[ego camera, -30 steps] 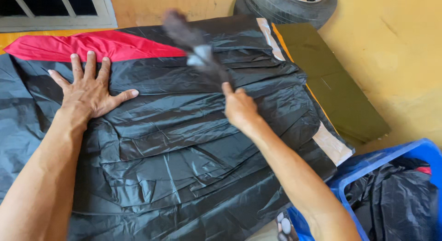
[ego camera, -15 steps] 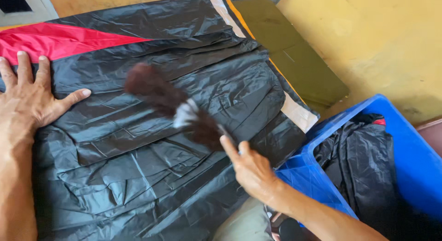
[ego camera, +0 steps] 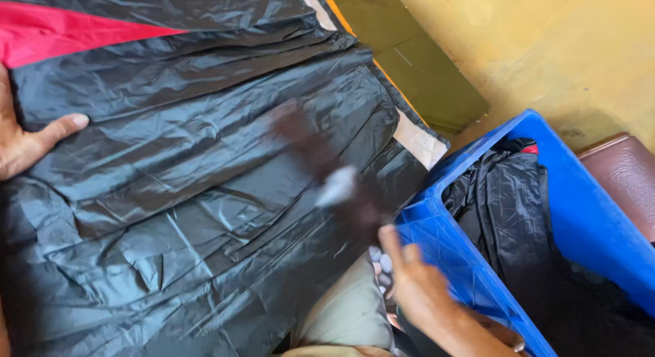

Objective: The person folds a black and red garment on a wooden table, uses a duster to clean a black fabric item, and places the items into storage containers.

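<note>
Left hand (ego camera: 31, 142) sits flat at nine o'clock, palm down and thumb stretched across the black plastic sheeting (ego camera: 205, 186), fingers open, gripping nothing; judging by the press, it pins the sheet so it lies taut and does not slide. Down at five o'clock the right hand (ego camera: 419, 282) is closed around the handle end of a dark brush (ego camera: 327, 169), which angles up toward eleven o'clock over the middle of the sheet. The brush is smeared by motion blur, so its bristles cannot be made out; a pale band shows partway along it, just above the fingers. The low slant suits a stroke along the surface, I'd say. The sheeting itself is glossy, heavily creased, laid in overlapping layers with long folds running from nine to two o'clock. A red panel (ego camera: 61, 33) peeks out at ten o'clock, an olive board (ego camera: 416, 64) lies beyond the sheet's edge at one o'clock, and a blue plastic crate (ego camera: 593, 214) stands at four o'clock, just beside the working hand, holding more bundled black plastic (ego camera: 512, 214).
</note>
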